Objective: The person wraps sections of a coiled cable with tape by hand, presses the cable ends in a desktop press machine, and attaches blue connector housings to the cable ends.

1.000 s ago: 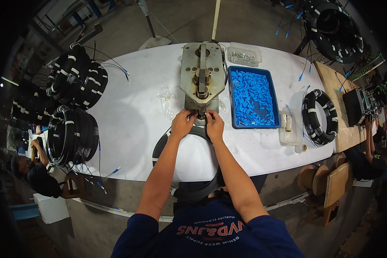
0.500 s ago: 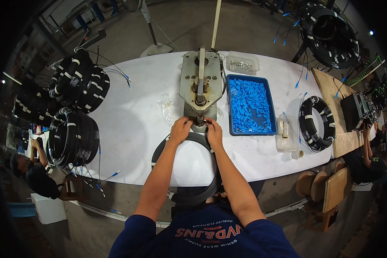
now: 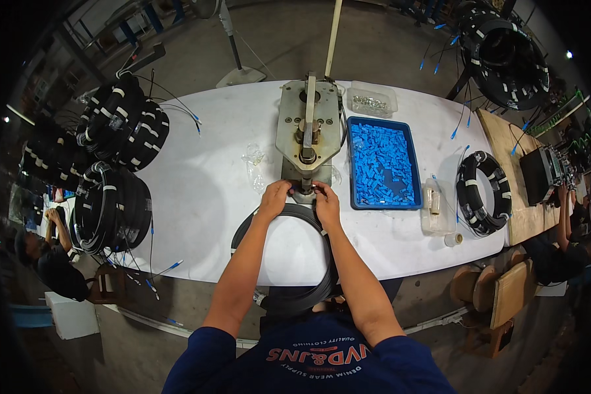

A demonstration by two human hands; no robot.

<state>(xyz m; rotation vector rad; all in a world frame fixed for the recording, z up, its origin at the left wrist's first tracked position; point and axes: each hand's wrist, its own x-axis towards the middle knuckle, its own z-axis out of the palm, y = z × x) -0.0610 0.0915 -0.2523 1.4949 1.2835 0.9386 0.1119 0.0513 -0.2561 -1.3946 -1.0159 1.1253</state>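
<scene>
Press station, white surface (image 3: 197, 197): left hand (image 3: 274, 197) and right hand (image 3: 325, 200) meet at the foot of the metal press (image 3: 307, 131), both grips pinched on the end of a black cable coil (image 3: 295, 262) that loops back over the surface's near edge toward the body. Judged mid-batch: a blue tray (image 3: 382, 164) heaped with blue connectors sits just right of the press. Taped coils are stacked at left (image 3: 111, 203), with one more (image 3: 482, 194) at right; which are finished cannot be told.
</scene>
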